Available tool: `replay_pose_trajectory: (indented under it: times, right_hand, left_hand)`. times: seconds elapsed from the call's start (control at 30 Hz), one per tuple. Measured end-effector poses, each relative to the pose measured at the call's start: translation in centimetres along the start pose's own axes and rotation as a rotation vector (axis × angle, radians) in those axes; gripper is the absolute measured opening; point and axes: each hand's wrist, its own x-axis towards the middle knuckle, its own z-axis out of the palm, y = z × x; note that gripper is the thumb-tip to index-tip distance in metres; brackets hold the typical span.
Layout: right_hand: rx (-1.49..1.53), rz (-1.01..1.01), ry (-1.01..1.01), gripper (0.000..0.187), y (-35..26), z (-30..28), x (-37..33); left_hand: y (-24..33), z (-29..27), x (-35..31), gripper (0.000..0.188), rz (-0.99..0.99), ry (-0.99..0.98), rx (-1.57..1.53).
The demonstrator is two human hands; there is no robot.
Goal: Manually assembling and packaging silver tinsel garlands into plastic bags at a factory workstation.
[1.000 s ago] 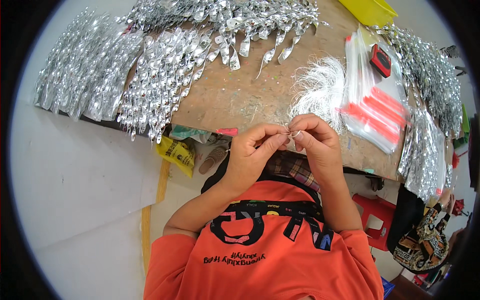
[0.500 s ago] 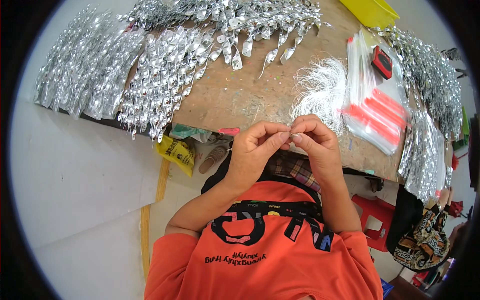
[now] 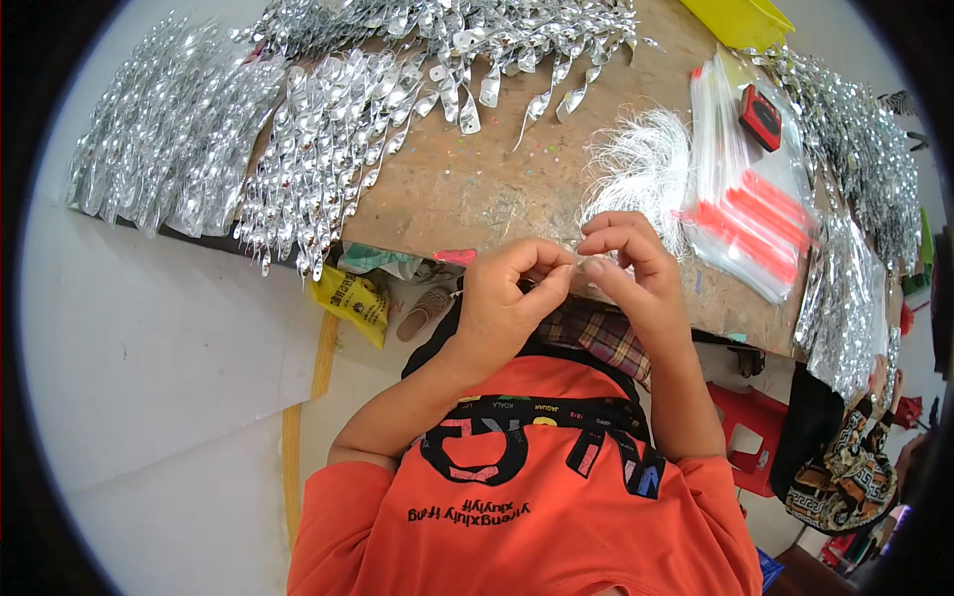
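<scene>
Above the table's near edge, my left hand (image 3: 519, 296) is closed in a pinch of thumb and forefinger. A tiny pale, thread-like thing (image 3: 581, 262) shows at its fingertips; its kind is too small to make out. Close beside it, my right hand (image 3: 641, 273) has its fingers bent and parted from the thumb, with the thumb tip near the tiny thing. Just beyond my right hand lies a loose bundle of white strings (image 3: 636, 169) on the brown table (image 3: 477, 194).
Silvery twisted spiral strips (image 3: 328, 149) cover the table's left and far sides; more silvery strips (image 3: 860, 149) lie at the right. Clear plastic bags (image 3: 740, 238) with red ends carry a red-and-black device (image 3: 760, 119). A yellow tub (image 3: 740, 22) stands far right. Below are a red stool (image 3: 740, 437) and yellow bag (image 3: 353, 306).
My right hand has shifted slightly right, and its fingers have spread from a pinch at the left fingertips. My left hand stays pinched in nearly the same spot.
</scene>
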Motion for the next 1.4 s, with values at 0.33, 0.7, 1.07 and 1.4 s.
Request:
replay_pose_trajectory:
  times: [0.33, 0.7, 1.07, 1.4]
  right_hand:
    - [-0.324, -0.297, 0.081, 0.005, -0.4, 0.8, 0.1]
    - [0.028, -0.093, -0.007, 0.008, 0.8, -0.4, 0.3]
    - [-0.084, -0.081, -0.009, 0.008, -0.1, 0.1, 0.3]
    - [-0.065, -0.025, -0.134, 0.01, -0.4, -1.5, 0.3]
  left_hand:
    - [0.2, 0.5, 0.1, 0.007, 0.316, 0.139, 0.355]
    - [0.6, -0.4, 0.3, 0.013, -0.163, -0.108, -0.256]
    - [0.9, -0.2, 0.1, 0.013, -0.126, -0.117, -0.148]
    - [0.7, -0.6, 0.2, 0.013, -0.166, -0.119, -0.231]
